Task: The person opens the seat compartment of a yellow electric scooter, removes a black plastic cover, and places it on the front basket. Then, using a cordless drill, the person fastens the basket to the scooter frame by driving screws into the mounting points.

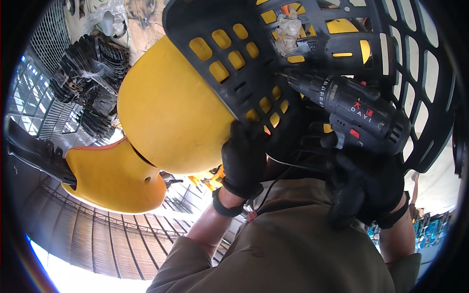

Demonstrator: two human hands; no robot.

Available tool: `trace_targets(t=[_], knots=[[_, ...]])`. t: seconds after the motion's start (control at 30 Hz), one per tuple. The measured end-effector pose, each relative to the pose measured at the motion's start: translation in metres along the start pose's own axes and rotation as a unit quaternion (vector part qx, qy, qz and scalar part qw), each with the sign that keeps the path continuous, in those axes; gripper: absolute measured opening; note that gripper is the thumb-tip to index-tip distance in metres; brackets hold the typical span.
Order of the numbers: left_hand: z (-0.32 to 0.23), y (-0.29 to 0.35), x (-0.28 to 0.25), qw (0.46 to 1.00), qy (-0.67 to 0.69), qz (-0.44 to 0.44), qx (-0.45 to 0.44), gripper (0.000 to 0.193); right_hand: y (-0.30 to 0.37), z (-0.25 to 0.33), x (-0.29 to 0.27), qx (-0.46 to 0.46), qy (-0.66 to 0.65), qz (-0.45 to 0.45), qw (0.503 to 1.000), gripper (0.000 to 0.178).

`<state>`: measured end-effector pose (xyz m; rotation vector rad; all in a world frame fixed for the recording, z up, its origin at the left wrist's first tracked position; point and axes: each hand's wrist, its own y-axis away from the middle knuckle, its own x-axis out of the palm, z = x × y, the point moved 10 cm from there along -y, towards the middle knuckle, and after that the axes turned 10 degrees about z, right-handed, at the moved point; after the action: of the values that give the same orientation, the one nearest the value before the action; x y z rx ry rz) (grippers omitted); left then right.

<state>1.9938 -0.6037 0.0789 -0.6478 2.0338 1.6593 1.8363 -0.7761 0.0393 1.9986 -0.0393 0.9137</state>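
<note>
My right hand (366,183), in a black glove, is closed round the grip of a black cordless drill (359,110) with a red button. The drill points left, its tip close to a black plastic panel (229,80) with rows of square openings. At the panel's lower edge is my left hand (245,156), also black-gloved, its fingers curled on the rim; the fingertips are partly hidden. Behind the panel bulges a smooth yellow plastic shell (171,110), and more yellow shows through the openings. A crumpled clear plastic piece (288,31) sits on the black part above the drill.
A second yellow shell piece (115,178) with a black bar (39,151) extends left. Stacked black parts (93,73) lie at the upper left, near clear plastic wrapping (110,22). A black slotted frame (420,88) curves along the right. A thin cable (271,188) hangs by my body.
</note>
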Motion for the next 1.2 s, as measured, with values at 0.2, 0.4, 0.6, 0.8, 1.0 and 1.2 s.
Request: trace_targets(t=[0.2,0.4,0.6,0.8,1.0,1.2], knots=[[0.001,0.0,0.002,0.999,0.01,-0.037,-0.004,0.017,0.01,0.029,-0.01,-0.062,0.17,0.012,0.983,0.039],[-0.001,0.001,0.004,0.999,0.023,-0.045,-0.007,0.025,0.006,0.056,-0.01,-0.129,0.297,0.009,0.946,0.051],[-0.002,0.001,0.003,0.998,0.038,-0.054,0.003,0.028,0.019,0.056,-0.028,-0.089,0.268,-0.009,0.959,0.054],[-0.006,0.003,0.002,0.997,0.028,-0.065,0.028,0.028,0.024,0.042,-0.034,-0.02,0.197,0.039,0.979,0.076],[-0.004,0.001,0.005,0.998,0.03,-0.049,0.03,0.025,0.028,0.041,-0.046,-0.022,0.235,-0.005,0.972,0.08],[-0.043,0.025,-0.036,0.975,-0.148,0.035,0.161,0.015,0.035,0.04,-0.025,-0.032,0.214,-0.022,0.976,0.061]])
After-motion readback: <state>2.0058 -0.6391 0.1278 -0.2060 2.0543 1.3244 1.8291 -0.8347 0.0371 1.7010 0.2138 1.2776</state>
